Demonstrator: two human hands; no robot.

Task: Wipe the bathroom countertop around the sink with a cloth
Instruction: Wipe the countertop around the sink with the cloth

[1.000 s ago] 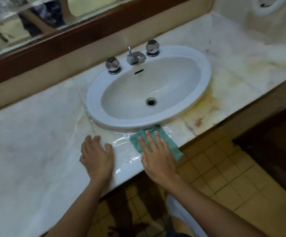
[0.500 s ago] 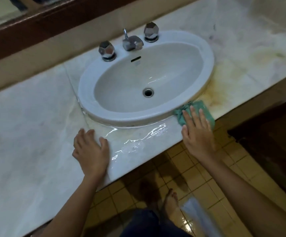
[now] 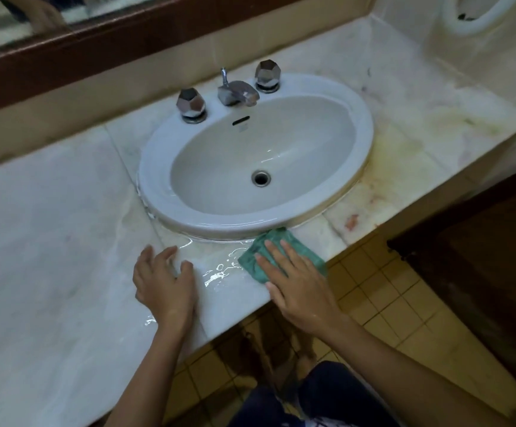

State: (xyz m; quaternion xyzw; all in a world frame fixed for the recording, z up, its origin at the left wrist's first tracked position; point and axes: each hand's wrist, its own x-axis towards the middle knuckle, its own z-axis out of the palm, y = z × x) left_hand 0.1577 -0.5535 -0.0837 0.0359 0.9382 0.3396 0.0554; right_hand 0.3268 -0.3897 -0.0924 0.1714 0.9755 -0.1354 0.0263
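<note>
A white oval sink (image 3: 364, 140) is set into a pale marble countertop (image 3: 50, 241). My right hand (image 3: 296, 282) presses flat on a green cloth (image 3: 252, 258) on the front strip of the counter, just below the sink's front rim. My left hand (image 3: 165, 282) rests palm down on the counter to the left of the cloth, fingers spread, holding nothing. A wet film with streaks of water (image 3: 219, 272) lies on the marble between the two hands. Yellow-brown stains (image 3: 398, 161) mark the counter right of the sink.
A chrome tap (image 3: 236, 92) with two faceted knobs (image 3: 190, 103) (image 3: 268, 73) stands behind the basin. A wood-framed mirror (image 3: 96, 44) runs along the back wall. Dark wooden furniture (image 3: 481, 257) stands at the right, over a yellow tiled floor (image 3: 389, 303).
My right hand slid the cloth right to the sink's front-right corner, then back left toward the middle of the front strip. My left hand has stayed put on the counter.
</note>
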